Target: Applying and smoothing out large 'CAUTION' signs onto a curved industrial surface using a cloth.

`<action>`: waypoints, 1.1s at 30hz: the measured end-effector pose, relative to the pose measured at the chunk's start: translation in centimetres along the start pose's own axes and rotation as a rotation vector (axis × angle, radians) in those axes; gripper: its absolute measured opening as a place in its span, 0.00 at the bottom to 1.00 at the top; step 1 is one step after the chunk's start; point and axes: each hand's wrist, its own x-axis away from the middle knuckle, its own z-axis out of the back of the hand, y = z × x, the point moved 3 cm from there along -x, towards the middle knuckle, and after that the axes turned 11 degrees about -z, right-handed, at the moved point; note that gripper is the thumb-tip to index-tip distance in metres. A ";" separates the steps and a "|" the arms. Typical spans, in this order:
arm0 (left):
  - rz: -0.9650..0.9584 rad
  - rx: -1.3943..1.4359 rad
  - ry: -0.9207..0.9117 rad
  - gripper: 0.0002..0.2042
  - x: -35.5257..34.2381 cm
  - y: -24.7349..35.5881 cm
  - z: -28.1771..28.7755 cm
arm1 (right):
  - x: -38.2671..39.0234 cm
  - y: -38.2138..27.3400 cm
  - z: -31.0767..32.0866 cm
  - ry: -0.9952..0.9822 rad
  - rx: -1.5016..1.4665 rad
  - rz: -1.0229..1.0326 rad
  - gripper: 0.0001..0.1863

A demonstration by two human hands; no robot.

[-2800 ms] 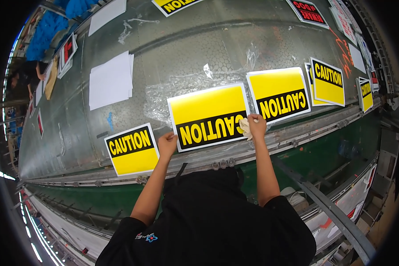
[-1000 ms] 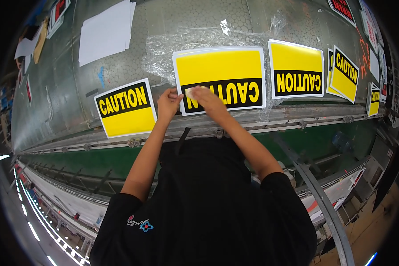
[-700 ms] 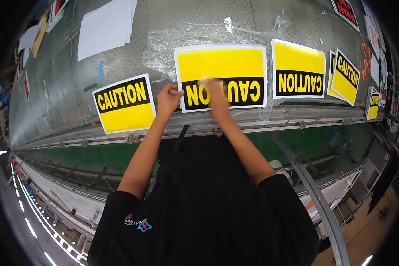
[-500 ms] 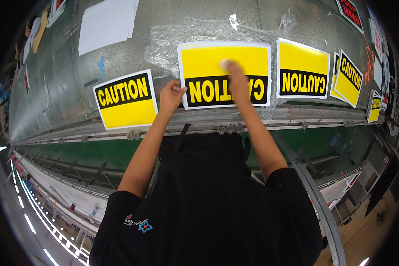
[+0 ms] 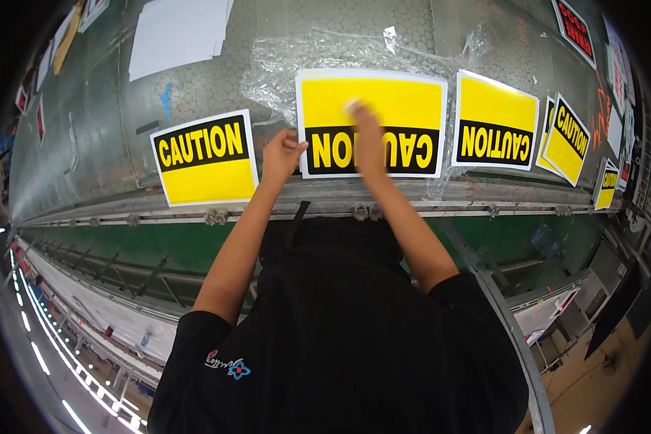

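A yellow and black rectangular sign [image 5: 325, 101] with a white border lies in front of me, its lettering upside down to me. Under its far edge, the rims of more sheets stick out. My left hand [image 5: 283, 155] pinches the sign's left edge between thumb and fingers. Over the middle of the sign is my right hand [image 5: 370, 145], blurred by motion. At its fingertips is a small white wad [image 5: 352, 106], pressed against the yellow part; its exact kind is too smeared to make out.
Another yellow and black sign [image 5: 206, 181] lies to the left, and a stack of them [image 5: 498, 101] to the right. More signs [image 5: 568, 153] overlap farther right. Crumpled clear plastic film [image 5: 282, 61] spreads behind, near white sheets [image 5: 177, 36] on the grey table [image 5: 101, 123].
My right hand has moved left across the sign with the white wad. My left hand stays at the left edge. The whole view has shifted slightly.
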 end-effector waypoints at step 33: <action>0.478 0.691 -0.120 0.17 8.7 -3.7 -0.8 | 6.9 -4.7 -4.0 -0.590 0.532 0.531 0.07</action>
